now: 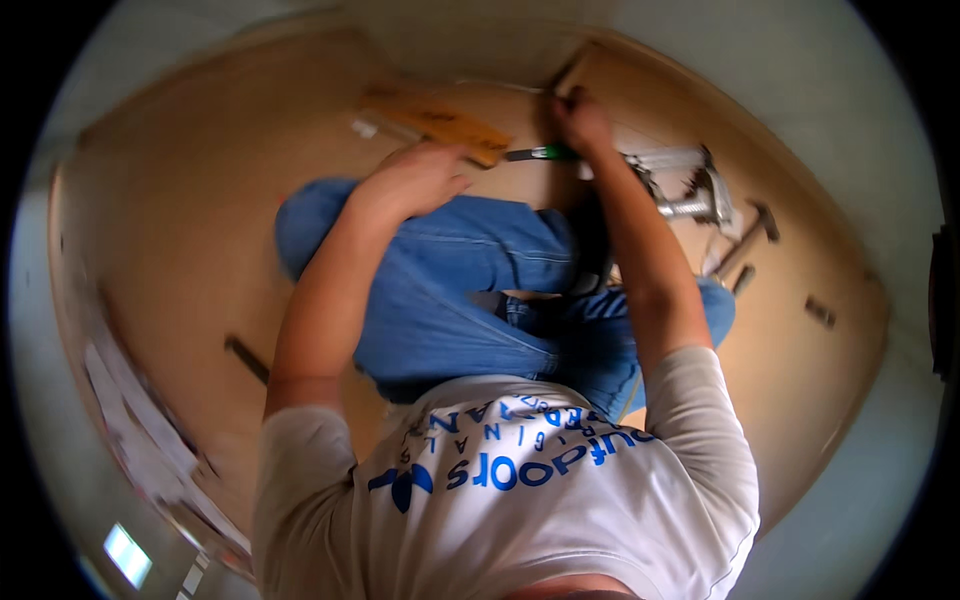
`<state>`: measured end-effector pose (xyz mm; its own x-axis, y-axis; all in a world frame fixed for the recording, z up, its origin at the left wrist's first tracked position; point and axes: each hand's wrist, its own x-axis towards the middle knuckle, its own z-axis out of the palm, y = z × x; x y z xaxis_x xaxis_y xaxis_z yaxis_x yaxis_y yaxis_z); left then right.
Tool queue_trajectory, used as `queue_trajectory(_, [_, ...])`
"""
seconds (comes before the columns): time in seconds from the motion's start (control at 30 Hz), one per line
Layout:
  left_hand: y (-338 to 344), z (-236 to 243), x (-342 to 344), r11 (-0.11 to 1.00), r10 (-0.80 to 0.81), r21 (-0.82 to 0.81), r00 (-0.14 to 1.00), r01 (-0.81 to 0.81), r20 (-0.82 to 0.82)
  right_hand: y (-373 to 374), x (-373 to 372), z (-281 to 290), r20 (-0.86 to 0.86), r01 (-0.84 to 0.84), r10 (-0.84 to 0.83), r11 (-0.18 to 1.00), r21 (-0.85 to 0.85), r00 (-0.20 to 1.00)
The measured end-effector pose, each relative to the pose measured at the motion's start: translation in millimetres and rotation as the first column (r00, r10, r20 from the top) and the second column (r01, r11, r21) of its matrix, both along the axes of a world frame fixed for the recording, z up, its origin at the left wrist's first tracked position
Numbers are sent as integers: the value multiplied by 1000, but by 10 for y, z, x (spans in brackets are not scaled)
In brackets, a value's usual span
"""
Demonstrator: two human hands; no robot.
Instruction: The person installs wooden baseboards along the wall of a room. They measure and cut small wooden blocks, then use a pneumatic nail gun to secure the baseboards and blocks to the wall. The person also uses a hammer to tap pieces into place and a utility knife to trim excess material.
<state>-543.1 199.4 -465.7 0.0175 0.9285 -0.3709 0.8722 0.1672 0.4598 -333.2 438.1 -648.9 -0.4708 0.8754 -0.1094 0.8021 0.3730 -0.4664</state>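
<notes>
My left hand (pixel 422 178) reaches over my bent left knee, its thumb apart from the fingers. Its fingertips meet the near edge of an orange-brown wooden board (pixel 445 122) with dark marks on it; a firm grip does not show. Further right and forward, my right hand (pixel 583 118) is closed, and whatever lies in its fingers is hidden. A slim tool with a green and black handle (pixel 550 152) lies below that hand, its dark end toward the board. The kind of tool is too blurred to tell.
Right of my right forearm lie a silver metal clamp (pixel 700 205), a hammer (pixel 750 235), a short dark handle (pixel 743 280) and a small dark block (pixel 820 312). A dark bar-like tool (pixel 246 357) is by my left arm. White sheets (pixel 140 420) line the left edge of the brown floor sheet (pixel 170 220).
</notes>
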Motion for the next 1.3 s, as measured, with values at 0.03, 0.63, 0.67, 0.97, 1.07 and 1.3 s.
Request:
queue_trajectory(0.03, [-55, -12, -35, 1000, 16, -11, 1000, -16, 15, -60, -71, 47, -41, 0, -1, 1000, -22, 999])
queue_trajectory(0.63, [-1844, 1747, -631, 223, -106, 861, 867, -457, 487, -697, 191, 468, 499, -484, 356, 861, 153, 790])
queue_trajectory(0.67, [-1815, 1785, -639, 265, -112, 864, 877, -427, 468, -738, 184, 467, 589, -448, 343, 893, 37, 732])
queue_trajectory(0.97, [-1574, 1845, -496, 472, -263, 818, 833, -328, 486, -403, 131, 458, 664, -420, 247, 901, 112, 706])
queue_trajectory(1.07, [-1593, 1812, -411, 503, -301, 826, 845, -253, 442, -75, 619, 386, 338, -274, 197, 941, 200, 920])
queue_trajectory(1.3, [-1659, 1660, -703, 553, -187, 790, 884, -265, 428, -1260, 487, 678, 291, -378, 322, 911, 163, 901])
